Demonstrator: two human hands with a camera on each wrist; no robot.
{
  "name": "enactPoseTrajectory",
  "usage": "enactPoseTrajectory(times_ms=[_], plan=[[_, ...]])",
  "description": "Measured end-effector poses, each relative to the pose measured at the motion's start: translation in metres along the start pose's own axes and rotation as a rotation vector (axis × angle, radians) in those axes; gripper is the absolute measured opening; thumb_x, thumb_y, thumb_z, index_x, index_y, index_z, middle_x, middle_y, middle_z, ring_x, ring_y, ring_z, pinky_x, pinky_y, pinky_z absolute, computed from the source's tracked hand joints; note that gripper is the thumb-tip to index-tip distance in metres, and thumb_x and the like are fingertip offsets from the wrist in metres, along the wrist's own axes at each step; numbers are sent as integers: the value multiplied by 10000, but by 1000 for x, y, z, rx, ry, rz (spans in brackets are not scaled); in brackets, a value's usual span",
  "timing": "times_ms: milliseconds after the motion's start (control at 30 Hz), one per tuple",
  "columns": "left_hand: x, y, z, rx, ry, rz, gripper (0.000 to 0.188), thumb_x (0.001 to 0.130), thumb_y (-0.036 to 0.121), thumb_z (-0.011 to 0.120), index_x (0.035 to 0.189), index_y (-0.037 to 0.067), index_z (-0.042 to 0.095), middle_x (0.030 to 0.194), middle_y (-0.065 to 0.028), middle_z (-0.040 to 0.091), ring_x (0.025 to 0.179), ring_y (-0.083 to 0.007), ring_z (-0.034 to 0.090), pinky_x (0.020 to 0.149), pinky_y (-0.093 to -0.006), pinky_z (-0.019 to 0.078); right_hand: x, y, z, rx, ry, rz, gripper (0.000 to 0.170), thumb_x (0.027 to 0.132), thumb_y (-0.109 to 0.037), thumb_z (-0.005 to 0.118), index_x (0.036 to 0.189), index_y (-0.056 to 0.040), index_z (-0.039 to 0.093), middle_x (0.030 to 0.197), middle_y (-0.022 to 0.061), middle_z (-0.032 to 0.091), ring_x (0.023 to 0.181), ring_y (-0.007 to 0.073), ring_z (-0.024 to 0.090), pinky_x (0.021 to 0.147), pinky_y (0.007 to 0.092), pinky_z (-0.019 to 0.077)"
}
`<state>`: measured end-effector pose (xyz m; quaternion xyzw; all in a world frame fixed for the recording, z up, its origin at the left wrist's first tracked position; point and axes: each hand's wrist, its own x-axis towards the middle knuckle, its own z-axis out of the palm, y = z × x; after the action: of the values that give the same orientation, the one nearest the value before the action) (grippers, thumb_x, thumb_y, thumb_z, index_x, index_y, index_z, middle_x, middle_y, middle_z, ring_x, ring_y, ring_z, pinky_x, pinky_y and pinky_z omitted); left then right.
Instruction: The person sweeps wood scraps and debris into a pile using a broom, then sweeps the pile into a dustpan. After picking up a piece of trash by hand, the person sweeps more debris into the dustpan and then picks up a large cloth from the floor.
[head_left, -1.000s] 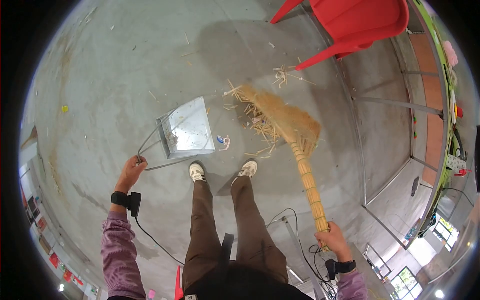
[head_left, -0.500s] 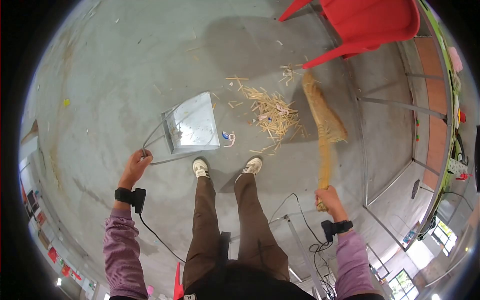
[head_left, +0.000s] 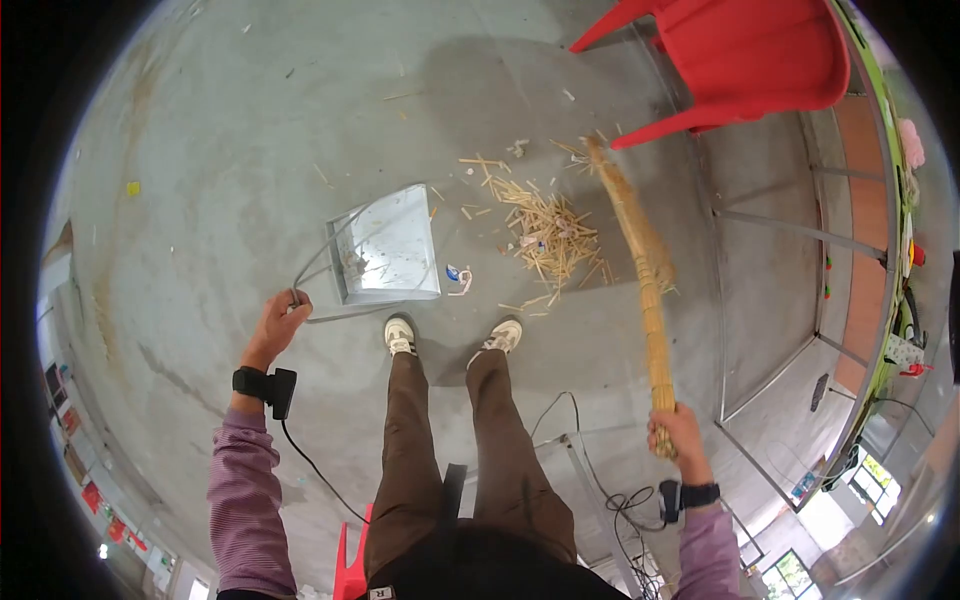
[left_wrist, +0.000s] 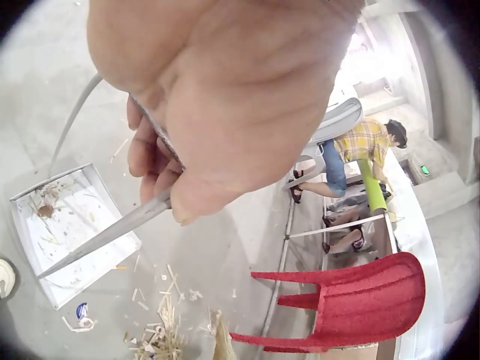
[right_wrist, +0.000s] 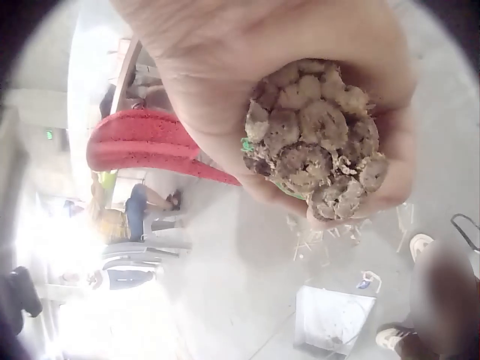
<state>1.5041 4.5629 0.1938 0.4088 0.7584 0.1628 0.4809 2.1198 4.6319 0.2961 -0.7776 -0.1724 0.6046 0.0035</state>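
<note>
My left hand (head_left: 275,325) grips the bent metal handle of a dustpan (head_left: 390,245), which lies on the floor with some debris at its back. In the left wrist view the fingers curl round that handle. My right hand (head_left: 680,436) holds a straw broom (head_left: 648,300) by its handle end; the bundled stalk ends fill the palm in the right wrist view. The broom's bristles reach the floor beside the red chair's leg, just right of a pile of short pale sticks (head_left: 555,235). A blue-and-white scrap (head_left: 459,278) lies between pan and pile.
A red plastic chair (head_left: 750,60) stands at the upper right, close to the bristles. Metal frame bars (head_left: 800,228) run along the right. Cables (head_left: 630,505) lie near the right leg. In the left wrist view another person (left_wrist: 360,150) bends over by a table.
The broom has swung off the stick pile to its right side, uncovering the pile, and its bristle tip now lies by the chair leg. The dustpan stays in place with the left hand on its handle.
</note>
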Motion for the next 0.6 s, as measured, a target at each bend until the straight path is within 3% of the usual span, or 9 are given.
enactPoseTrajectory(times_ms=[167, 233, 333, 433, 533, 600], plan=[[-5, 8, -2, 28, 34, -30, 175, 807, 165, 558, 825, -9, 548, 713, -50, 536, 694, -135, 480, 633, -282, 394, 86, -2, 17, -319, -37, 7, 156, 739, -107, 567, 762, 33, 503, 594, 106, 550, 442, 213, 561, 391, 340, 450], [-2, 9, -2, 27, 33, -8, 178, 807, 166, 558, 826, -10, 548, 707, -53, 534, 690, -136, 479, 626, -282, 392, 90, 16, 38, -609, 5, -42, 190, 731, -108, 566, 784, 63, 502, 614, 129, 571, 462, 234, 578, 418, 358, 468], [-4, 8, -2, 26, 34, 29, 183, 804, 168, 558, 825, -13, 549, 701, -61, 531, 681, -138, 478, 615, -284, 391, 65, 42, 42, -721, 96, -68, 251, 717, -107, 576, 827, 100, 487, 648, 164, 588, 478, 257, 589, 457, 360, 484], [1, -3, -3, 30, 17, 40, 184, 801, 169, 561, 820, -14, 552, 702, -69, 530, 674, -144, 481, 606, -287, 392, 38, 43, 20, -720, -41, -21, 189, 710, -73, 582, 825, 34, 477, 623, 101, 556, 450, 177, 557, 376, 306, 438], [1, -14, -3, 3, 4, 50, 179, 800, 169, 562, 818, -10, 556, 700, -70, 533, 668, -148, 484, 598, -291, 391, -21, 14, 8, -355, -106, 39, 205, 731, -63, 593, 870, 23, 470, 639, 90, 559, 447, 170, 551, 371, 296, 427], [0, -12, -2, 3, 29, 88, 175, 801, 169, 563, 819, -6, 560, 691, -68, 533, 661, -147, 484, 594, -291, 391, -41, 18, 8, -288, -74, 39, 192, 746, -68, 598, 866, 13, 471, 632, 78, 552, 444, 169, 547, 373, 291, 427]])
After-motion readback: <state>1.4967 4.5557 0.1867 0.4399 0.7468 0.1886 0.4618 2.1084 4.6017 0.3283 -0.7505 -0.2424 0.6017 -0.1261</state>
